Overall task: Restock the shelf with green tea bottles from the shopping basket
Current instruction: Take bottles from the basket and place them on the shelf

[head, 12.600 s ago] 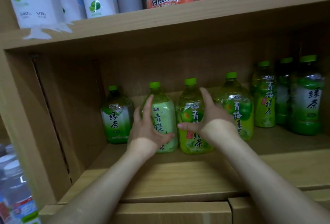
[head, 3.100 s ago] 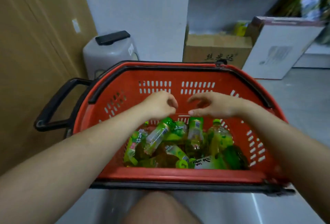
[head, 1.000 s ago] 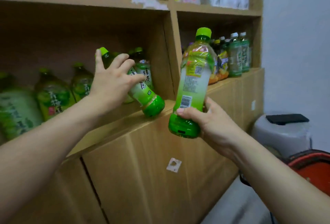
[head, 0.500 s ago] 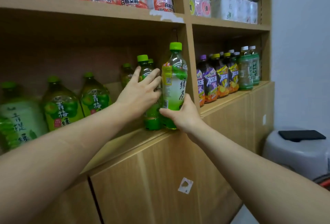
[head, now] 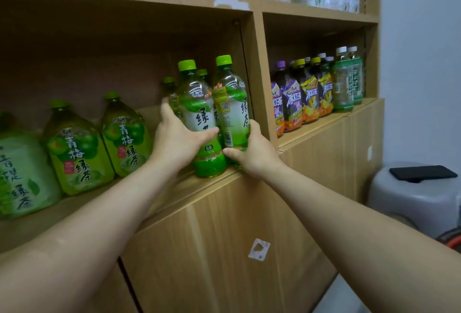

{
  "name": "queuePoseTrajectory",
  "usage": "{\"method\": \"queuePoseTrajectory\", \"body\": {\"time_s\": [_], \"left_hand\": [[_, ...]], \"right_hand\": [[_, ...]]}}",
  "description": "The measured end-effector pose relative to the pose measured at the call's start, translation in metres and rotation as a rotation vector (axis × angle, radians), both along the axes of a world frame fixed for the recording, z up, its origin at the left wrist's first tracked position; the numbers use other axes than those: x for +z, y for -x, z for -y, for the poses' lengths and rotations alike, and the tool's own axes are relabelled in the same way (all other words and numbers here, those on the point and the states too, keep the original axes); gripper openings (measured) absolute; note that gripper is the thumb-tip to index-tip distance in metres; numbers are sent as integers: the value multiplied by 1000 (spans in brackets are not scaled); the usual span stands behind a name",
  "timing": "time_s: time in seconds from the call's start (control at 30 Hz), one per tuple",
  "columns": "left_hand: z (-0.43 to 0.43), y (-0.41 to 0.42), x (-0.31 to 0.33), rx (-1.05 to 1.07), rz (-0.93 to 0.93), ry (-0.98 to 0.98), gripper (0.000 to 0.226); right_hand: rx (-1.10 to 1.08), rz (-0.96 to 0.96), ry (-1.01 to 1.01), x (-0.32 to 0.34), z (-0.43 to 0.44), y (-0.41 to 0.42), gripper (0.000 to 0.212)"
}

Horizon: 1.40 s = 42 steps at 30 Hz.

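Observation:
Two green tea bottles stand upright, side by side, at the front right corner of the wooden shelf (head: 174, 195). My left hand (head: 175, 140) wraps the left bottle (head: 199, 113) from its left side, thumb across the label. My right hand (head: 252, 153) grips the base of the right bottle (head: 230, 103), which stands against the shelf's upright divider. More green-capped bottles stand behind them, partly hidden. Only a red sliver of the shopping basket (head: 452, 241) shows at the right edge.
Wider green plum tea bottles (head: 77, 153) line the shelf to the left. The neighbouring bay holds purple and yellow iced tea bottles (head: 301, 98). Packaged goods fill the shelf above. A grey stool (head: 414, 200) with a black phone (head: 422, 173) on it stands at the right.
Both bottles now stand upright together on the shelf's right corner. The right hand has slid lower on its bottle. The camera has moved closer.

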State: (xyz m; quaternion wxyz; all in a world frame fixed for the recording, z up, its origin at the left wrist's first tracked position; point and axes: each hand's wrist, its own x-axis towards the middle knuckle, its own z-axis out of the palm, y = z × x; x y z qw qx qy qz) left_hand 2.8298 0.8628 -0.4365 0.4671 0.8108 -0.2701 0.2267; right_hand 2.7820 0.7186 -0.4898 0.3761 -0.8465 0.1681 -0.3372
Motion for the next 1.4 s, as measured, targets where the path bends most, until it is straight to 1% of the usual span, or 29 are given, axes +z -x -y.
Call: {"method": "queuePoseTrajectory", "body": {"time_s": [0.03, 0.07, 0.17, 0.27, 0.33, 0.37, 0.4, 0.43, 0.47, 0.5, 0.57, 0.6, 0.67, 0.7, 0.8, 0.87, 0.93, 1.03, 1.1, 1.13, 1.2, 1.27, 1.3, 1.37, 1.4], "left_hand": [[4, -2, -5, -20, -102, -22, 87], [7, -3, -10, -25, -121, -56, 81], [11, -10, -16, 4, -88, -84, 75], [14, -16, -18, 44, -101, -124, 73], [16, -12, -17, 112, -95, -162, 81], [16, -6, -15, 152, -70, -127, 88], [15, 6, -13, 162, -24, -49, 90], [16, 21, -12, 120, 50, 49, 85], [18, 40, -12, 30, 138, 130, 73], [24, 63, -15, -93, 211, 160, 58], [46, 114, -32, -394, 269, 108, 31], [60, 139, -42, -543, 256, 64, 24], [94, 185, -68, -782, 180, -10, 16], [112, 205, -81, -860, 143, -47, 14], [168, 254, -122, -1040, -27, -113, 12], [201, 283, -152, -1134, -149, -177, 16], [229, 310, -184, -1195, -166, -322, 10], [261, 342, -230, -1311, -243, -533, 13], [277, 362, -253, -1405, -275, -753, 13], [284, 370, -264, -1456, -255, -895, 15], [297, 386, -278, -1580, -185, -1228, 28], [304, 399, -292, -1660, -103, -1571, 46], [306, 404, -301, -1676, -57, -1698, 57], [305, 414, -315, -1706, 48, -1855, 75], [304, 419, -322, -1718, 77, -1893, 78]], "right_hand": [[-13, 18, 7, -2, -1, 3, 86], [-21, 31, 12, -4, -1, 5, 89], [-21, 30, 78, -8, 3, 12, 86], [2, 47, 157, -10, 7, 36, 72], [48, 107, 177, -8, 12, 74, 59], [87, 141, 165, -7, 18, 97, 51], [119, 170, 145, -6, 26, 124, 42], [137, 181, 124, -7, 35, 152, 33], [147, 179, 105, -8, 45, 180, 25], [152, 161, 79, -11, 55, 207, 19], [130, 87, 47, -22, 78, 259, 14], [103, 41, 39, -29, 87, 284, 13], [34, -53, 19, -46, 104, 331, 15], [-1, -100, 4, -57, 112, 353, 16], [-121, -221, -67, -96, 140, 411, 20], [-218, -305, -102, -128, 165, 445, 24], [-309, -461, -110, -163, 189, 474, 33], [-351, -770, -158, -209, 215, 510, 55], [-340, -939, -253, -235, 225, 528, 74], [-314, -1025, -308, -247, 228, 535, 83], [-252, -1197, -410, -266, 234, 545, 96], [-213, -1331, -462, -280, 238, 553, 99], [-198, -1371, -480, -285, 239, 556, 98], [-197, -1408, -503, -290, 240, 558, 97], [-208, -1409, -503, -291, 240, 558, 96]]}}
